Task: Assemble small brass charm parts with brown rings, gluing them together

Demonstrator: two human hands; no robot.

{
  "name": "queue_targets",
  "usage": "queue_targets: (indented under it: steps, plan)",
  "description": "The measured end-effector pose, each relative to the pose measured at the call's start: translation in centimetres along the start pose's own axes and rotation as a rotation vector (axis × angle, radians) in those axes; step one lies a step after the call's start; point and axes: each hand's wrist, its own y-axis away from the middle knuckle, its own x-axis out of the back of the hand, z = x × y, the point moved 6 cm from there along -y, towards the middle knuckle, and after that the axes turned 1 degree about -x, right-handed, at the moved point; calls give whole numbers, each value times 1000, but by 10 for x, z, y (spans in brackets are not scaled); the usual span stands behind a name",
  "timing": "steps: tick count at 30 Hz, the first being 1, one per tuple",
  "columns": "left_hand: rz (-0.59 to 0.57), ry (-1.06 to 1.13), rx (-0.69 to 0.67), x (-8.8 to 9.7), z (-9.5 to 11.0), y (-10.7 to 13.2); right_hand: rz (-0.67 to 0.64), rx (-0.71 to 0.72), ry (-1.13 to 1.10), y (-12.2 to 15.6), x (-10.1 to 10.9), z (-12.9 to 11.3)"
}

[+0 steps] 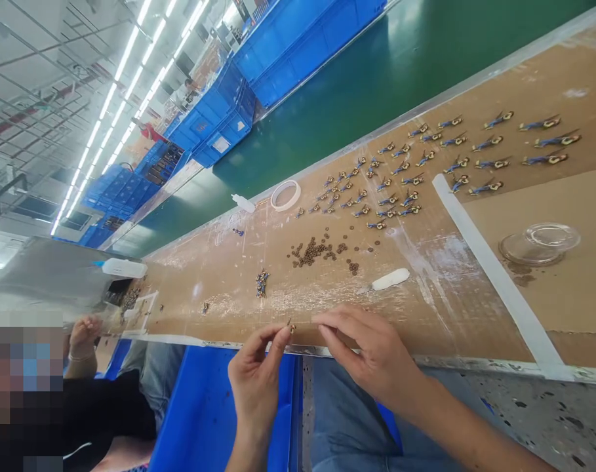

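Observation:
My left hand (261,367) is closed in a pinch at the table's near edge. Between its thumb and forefinger is a small painted figurine (292,327), mostly hidden by the fingers. Just right of it, my right hand (369,347) has thumb and forefinger tips close together; anything between them is too small to make out. Beyond the hands lies a scattered pile of small brown discs (312,252). A little heap of blue-and-tan figurines (261,283) sits to the left of the discs. A white-handled tool (390,279) with a thin pointed tip rests beyond my right hand.
Several rows of figurines (396,167) cover the table's far right. Nearby are a tape roll (285,195), a white bottle (243,202) and a clear plastic cup (538,244). Blue crates (214,118) stand past the green belt (317,124). A co-worker's hand (84,331) is at left.

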Motion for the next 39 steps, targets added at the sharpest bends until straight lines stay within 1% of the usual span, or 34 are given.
queue_targets:
  steps: [3,6,10,14,21,22,24,27,29,31,35,39]
  plan:
    - [-2,158,38,3,3,15,-84,34,-88,-1,-7,-3]
    - [-12,254,35,5,7,23,-84,65,-135,-2,-7,-11]
    - [-44,370,49,4,6,25,-91,106,-131,-5,-4,-26]
    - [-66,433,70,3,5,27,-129,117,-111,-6,-5,-34]
    - [-47,488,82,6,5,30,-137,152,-84,-4,-7,-41]
    - [-61,518,93,5,4,29,-136,159,-81,-4,-6,-43]
    - [-131,635,136,-3,3,27,-133,168,-83,-5,-5,-46]
    - [-263,912,247,-21,3,26,-110,160,-85,-8,1,-49]
    - [-307,1080,311,-30,4,25,-61,151,-61,-12,9,-48]
    - [-328,1187,350,-35,4,26,-16,151,-23,-14,16,-45]
    - [-346,1278,386,-40,0,27,24,167,22,-12,22,-37]
    - [-339,1296,400,-41,-6,21,31,132,73,-8,23,-26]
